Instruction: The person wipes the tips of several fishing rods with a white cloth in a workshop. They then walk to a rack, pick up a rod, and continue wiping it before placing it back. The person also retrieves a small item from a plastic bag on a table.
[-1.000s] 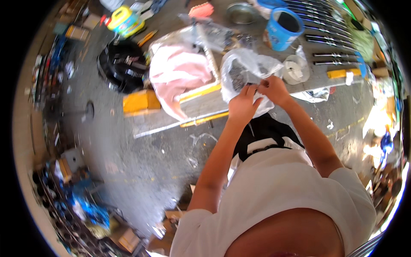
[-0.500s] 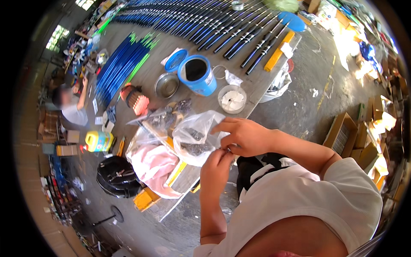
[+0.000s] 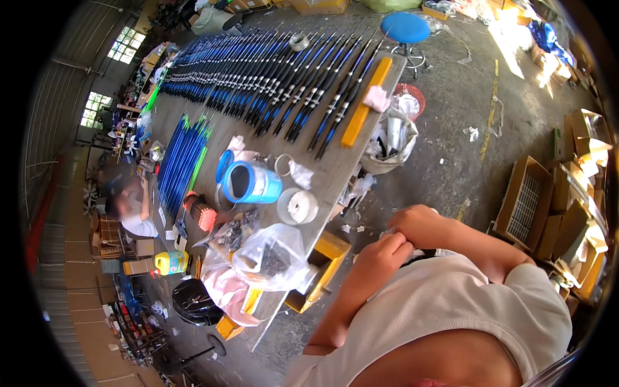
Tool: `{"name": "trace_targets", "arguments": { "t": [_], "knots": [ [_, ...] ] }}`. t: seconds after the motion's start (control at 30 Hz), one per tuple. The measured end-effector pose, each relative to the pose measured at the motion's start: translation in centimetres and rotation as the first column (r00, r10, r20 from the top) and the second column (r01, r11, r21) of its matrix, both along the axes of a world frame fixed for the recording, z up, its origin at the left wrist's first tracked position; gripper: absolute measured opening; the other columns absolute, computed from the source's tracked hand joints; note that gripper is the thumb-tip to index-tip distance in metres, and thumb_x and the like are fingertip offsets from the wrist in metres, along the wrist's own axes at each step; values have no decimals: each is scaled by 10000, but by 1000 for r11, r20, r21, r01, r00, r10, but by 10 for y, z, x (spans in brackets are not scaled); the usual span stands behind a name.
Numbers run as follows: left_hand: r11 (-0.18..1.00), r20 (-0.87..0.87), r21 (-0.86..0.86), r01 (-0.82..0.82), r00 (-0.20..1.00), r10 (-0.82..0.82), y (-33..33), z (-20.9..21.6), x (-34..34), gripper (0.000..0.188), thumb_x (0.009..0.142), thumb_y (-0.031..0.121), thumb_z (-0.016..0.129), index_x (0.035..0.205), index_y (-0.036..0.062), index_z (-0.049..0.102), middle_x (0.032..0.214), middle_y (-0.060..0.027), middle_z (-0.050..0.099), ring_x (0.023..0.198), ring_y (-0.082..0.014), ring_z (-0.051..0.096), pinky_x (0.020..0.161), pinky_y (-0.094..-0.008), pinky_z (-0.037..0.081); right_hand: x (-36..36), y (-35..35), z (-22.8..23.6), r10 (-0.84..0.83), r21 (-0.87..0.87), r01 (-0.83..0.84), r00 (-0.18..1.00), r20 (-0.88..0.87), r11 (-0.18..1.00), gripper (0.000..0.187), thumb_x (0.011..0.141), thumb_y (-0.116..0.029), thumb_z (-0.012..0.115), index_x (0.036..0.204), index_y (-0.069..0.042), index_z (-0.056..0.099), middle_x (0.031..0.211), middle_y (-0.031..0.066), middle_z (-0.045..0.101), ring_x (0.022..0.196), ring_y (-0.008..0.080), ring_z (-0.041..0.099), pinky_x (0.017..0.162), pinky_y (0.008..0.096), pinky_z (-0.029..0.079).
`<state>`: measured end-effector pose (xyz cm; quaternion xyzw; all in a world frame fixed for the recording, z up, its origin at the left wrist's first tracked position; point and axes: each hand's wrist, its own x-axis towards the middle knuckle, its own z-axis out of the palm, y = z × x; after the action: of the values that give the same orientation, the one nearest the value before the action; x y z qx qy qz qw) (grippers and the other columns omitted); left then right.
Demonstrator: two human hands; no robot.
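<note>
My left hand (image 3: pixel 380 261) and my right hand (image 3: pixel 420 226) meet close in front of my body, past the table's edge. The fingers of both are curled and pinched together; whatever sits between them is too small and hidden to make out. Left of my hands, on the table corner, lies a clear plastic bag (image 3: pixel 274 258) with small dark pieces inside. A pink cloth (image 3: pixel 222 290) is beside it. Behind the bag stand a round container with white pieces (image 3: pixel 298 206) and a blue tub (image 3: pixel 255 182) lying open toward the left.
Rows of blue and black fishing rods (image 3: pixel 284 84) cover the far table, with blue rods with green tips (image 3: pixel 180 161) at left. An orange brush-like thing (image 3: pixel 201 213) is near the tub. A blue stool (image 3: pixel 405 29), a waste bag (image 3: pixel 392 142) and cardboard boxes (image 3: pixel 525 200) surround the table. A co-worker (image 3: pixel 135 213) sits far left.
My hands have left the clear bag's opening and drawn right, toward my body, still together. The view has swung, so the table lies further left.
</note>
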<state>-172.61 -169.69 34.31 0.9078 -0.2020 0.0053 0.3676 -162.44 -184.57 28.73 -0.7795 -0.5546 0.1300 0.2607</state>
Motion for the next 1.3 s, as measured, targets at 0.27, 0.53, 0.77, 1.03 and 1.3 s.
{"name": "trace_targets", "arguments": {
  "t": [0.27, 0.53, 0.77, 1.03, 1.3],
  "knots": [
    [996, -23, -59, -63, 998, 62, -109, -14, 114, 126, 788, 67, 680, 873, 34, 593, 874, -88, 579, 803, -287, 602, 655, -370, 494, 100, -136, 37, -200, 84, 208, 975, -92, 975, 87, 694, -129, 683, 757, -88, 640, 779, 45, 571, 804, 258, 588, 692, 377, 503],
    [999, 90, 27, 29, 995, -31, -158, -19, 204, 137, 770, 88, 691, 856, 40, 596, 859, -84, 573, 797, -277, 600, 651, -372, 489, 182, -192, 41, -258, 42, 260, 965, -33, 965, 66, 707, -84, 684, 766, -76, 657, 813, 39, 580, 837, 247, 586, 728, 369, 501],
    [991, 96, -55, -119, 988, 124, -139, -21, 282, 130, 765, 106, 717, 854, 57, 636, 863, -74, 608, 770, -268, 620, 656, -368, 502, 266, -186, 40, -330, 401, 386, 922, -204, 831, 123, 746, -14, 678, 858, -29, 630, 838, 79, 614, 789, 250, 585, 712, 340, 492],
    [758, 172, -138, -638, 738, 653, -62, -35, 375, 134, 762, 30, 748, 831, 27, 634, 757, -72, 581, 628, -192, 568, 562, -289, 448, 383, -206, 44, -501, 138, 731, 580, -642, 669, 54, 901, -10, 592, 950, 12, 602, 825, 64, 673, 663, 105, 578, 627, 236, 474],
    [365, 169, -108, -925, 345, 923, 9, -84, 430, 113, 798, 84, 738, 820, 30, 641, 745, -69, 598, 609, -190, 572, 544, -308, 454, 479, -215, 12, -521, -71, 756, 376, -766, 650, 95, 918, -12, 567, 985, 18, 626, 858, 59, 675, 704, 91, 582, 652, 227, 470]
  ]
}}
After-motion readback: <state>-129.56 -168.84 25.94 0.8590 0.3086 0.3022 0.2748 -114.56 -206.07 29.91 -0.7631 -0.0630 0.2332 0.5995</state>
